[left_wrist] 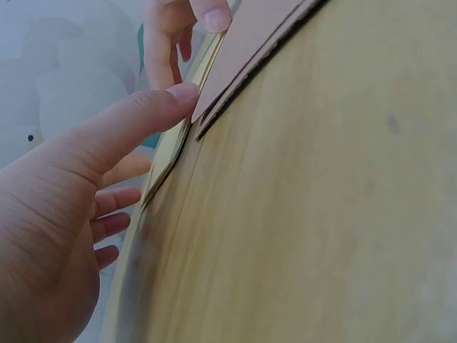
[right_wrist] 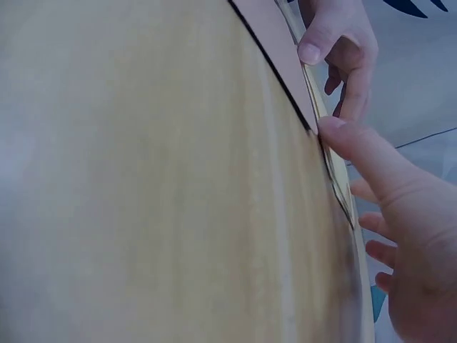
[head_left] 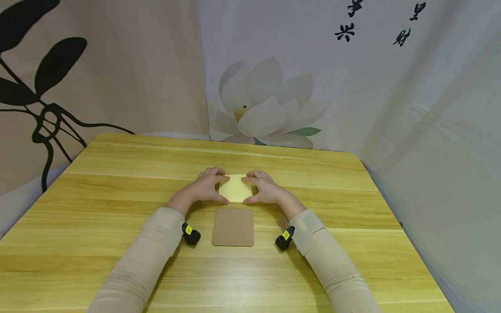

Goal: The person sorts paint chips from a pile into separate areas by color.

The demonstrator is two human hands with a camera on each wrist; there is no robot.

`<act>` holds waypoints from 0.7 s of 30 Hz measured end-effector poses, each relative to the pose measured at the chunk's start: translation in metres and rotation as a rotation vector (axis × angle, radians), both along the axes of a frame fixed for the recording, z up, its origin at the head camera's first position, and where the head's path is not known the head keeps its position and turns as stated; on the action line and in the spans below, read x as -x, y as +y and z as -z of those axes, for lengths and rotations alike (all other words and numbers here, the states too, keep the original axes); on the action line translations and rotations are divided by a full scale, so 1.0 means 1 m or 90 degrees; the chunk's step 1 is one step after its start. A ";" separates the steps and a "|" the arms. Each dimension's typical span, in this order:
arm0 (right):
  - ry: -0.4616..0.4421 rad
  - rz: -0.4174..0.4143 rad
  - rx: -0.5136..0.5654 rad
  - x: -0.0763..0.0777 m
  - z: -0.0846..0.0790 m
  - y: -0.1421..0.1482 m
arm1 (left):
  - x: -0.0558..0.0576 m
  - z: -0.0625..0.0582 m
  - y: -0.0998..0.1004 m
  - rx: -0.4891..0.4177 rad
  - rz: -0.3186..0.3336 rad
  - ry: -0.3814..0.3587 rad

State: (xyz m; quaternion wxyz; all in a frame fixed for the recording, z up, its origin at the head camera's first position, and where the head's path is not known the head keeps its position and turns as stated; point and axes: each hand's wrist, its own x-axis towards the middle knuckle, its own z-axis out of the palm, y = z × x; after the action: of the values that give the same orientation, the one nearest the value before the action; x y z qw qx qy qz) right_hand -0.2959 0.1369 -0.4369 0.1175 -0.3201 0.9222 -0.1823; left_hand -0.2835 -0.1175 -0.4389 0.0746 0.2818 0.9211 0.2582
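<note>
A pale yellow square of paper (head_left: 235, 189) lies toward the middle of the table between both hands. Its edge shows thin layers in the left wrist view. The left hand (head_left: 205, 186) holds its left side, thumb at the near edge and fingers toward the far edge. Mirroring this, the right hand (head_left: 264, 188) holds the right side, its thumb at the near edge in the right wrist view. Just in front of the yellow paper lies a brown cardboard square (head_left: 233, 228), touched by neither hand in the head view. The paper's side edges are partly hidden by the hands.
The wooden table (head_left: 98, 243) extends widely on both sides. Behind it hangs a cloth (head_left: 391, 100) printed with a lotus and dark characters. Black wrist cameras (head_left: 191, 234) sit on the beige sleeves (head_left: 137, 265).
</note>
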 end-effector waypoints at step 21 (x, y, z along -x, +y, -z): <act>0.041 0.090 0.067 -0.043 -0.013 0.032 | -0.019 -0.003 0.012 -0.009 0.065 0.069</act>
State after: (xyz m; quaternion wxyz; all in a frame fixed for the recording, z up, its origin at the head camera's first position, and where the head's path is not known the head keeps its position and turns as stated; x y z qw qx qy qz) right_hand -0.2528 0.1687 -0.4237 0.0574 -0.2654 0.9350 -0.2280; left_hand -0.2649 -0.1059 -0.4362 0.0356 0.3422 0.9064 0.2450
